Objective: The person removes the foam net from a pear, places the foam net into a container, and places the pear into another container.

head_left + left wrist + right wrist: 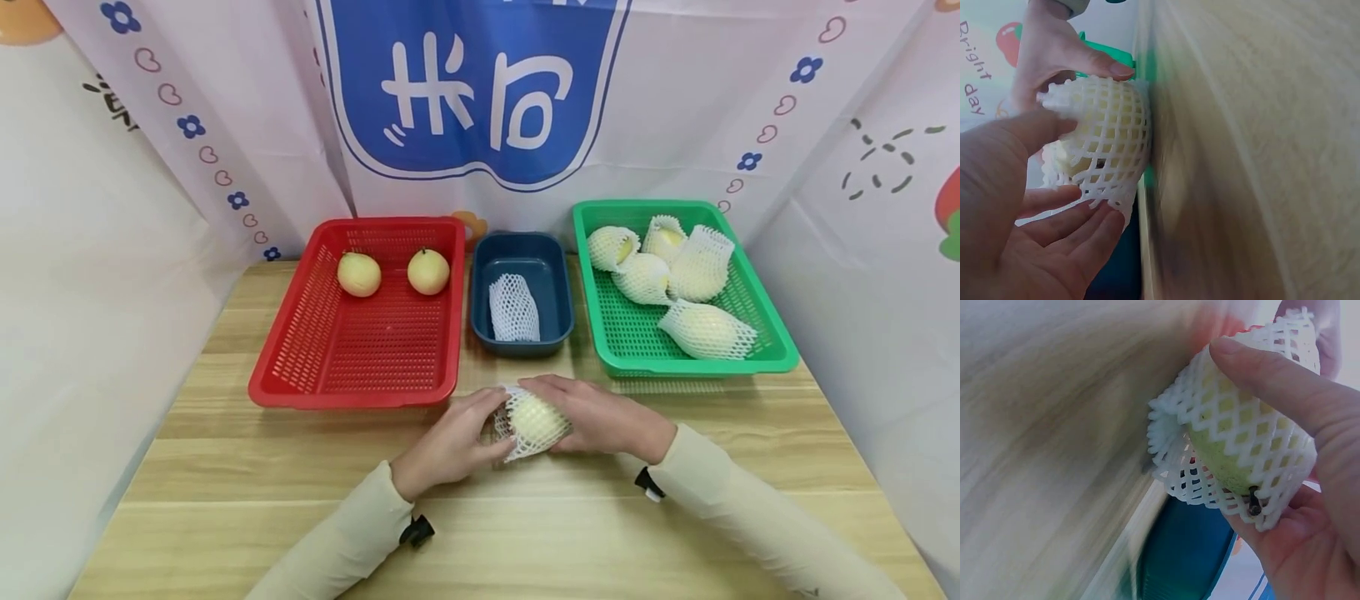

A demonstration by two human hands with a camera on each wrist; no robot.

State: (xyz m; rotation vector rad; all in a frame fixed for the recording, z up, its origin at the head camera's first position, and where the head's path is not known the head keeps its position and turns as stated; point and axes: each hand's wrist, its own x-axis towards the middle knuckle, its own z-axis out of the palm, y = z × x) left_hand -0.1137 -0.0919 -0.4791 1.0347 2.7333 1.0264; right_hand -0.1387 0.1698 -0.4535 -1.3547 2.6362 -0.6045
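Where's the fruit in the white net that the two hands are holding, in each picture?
Head: the netted fruit is below the centre and a little right, between the left hand and the right hand.
Left wrist: it is left of centre.
Right wrist: it is right of centre, towards the top.
Shared landmark: the dark blue box, beyond the fruit in the head view, at the bottom edge in both wrist views.
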